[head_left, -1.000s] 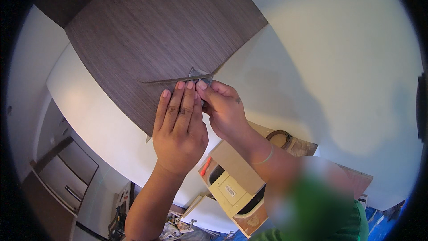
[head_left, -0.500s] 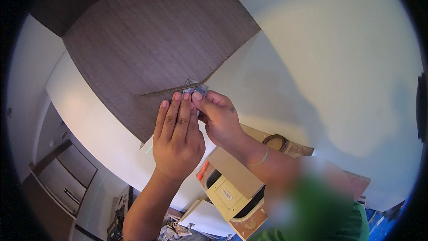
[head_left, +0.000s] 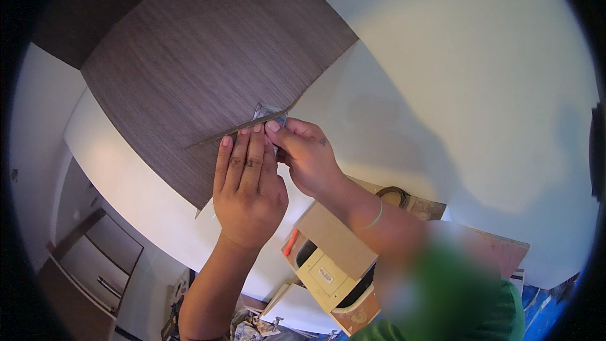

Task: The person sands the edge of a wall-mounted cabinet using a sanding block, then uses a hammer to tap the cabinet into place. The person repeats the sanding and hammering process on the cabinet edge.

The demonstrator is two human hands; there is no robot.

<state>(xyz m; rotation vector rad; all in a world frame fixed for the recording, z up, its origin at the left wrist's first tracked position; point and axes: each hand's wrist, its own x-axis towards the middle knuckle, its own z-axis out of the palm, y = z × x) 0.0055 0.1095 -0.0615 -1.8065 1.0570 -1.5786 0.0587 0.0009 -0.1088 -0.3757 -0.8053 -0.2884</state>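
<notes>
A dark wood-grain panel fills the upper left, against a pale wall-like surface. A thin raised edge or strip slants across its lower right part. My left hand lies with straight fingers side by side, tips against this edge, holding nothing that I can see. Beside it, my right hand pinches a small, flat, greyish shiny piece between thumb and fingers. The piece shows on both sides of the raised edge; its lower part is hidden by my fingers, and its kind is unclear.
Below my hands stands a cream-coloured box-like unit with a tan board over it and an orange pen-like stick beside it. A dark ring-shaped coil lies further right. Clutter fills the bottom; a cabinet is at lower left.
The view has shifted slightly. More of the greyish piece shows above the raised edge, and both hands sit slightly higher and further left in the picture, keeping the same hold.
</notes>
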